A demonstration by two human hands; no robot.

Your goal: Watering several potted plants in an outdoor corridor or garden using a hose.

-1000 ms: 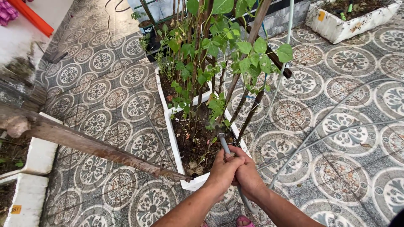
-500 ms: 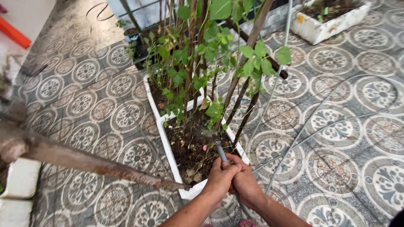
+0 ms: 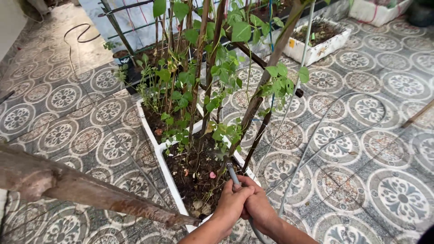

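Meanwhile, the view has swung up and to the right compared with a second ago: more of the leafy stems and the second white planter (image 3: 316, 43) at the top right now show, while the two hands sit in the same place at the near end of the white trough planter (image 3: 169, 178). That suggests only the head has moved, and the watering carries on at one spot.

The left hand (image 3: 233, 205) and the right hand (image 3: 260, 208) are both clenched around the grey hose (image 3: 232, 174), pressed together, the left slightly ahead. The hose end pokes out just beyond the fingers and points down and away into the dark soil (image 3: 194, 174) of the trough, close to the base of the brown stems (image 3: 253, 108). Whether water is leaving the nozzle cannot be told at this size. The rest of the hose trails back under the right forearm toward the bottom edge.

A thick rusty-brown pole (image 3: 90, 192) crosses the lower left, in front of the patterned tile floor (image 3: 384, 135). A thin pale line (image 3: 312, 140) curves across the tiles to the right.
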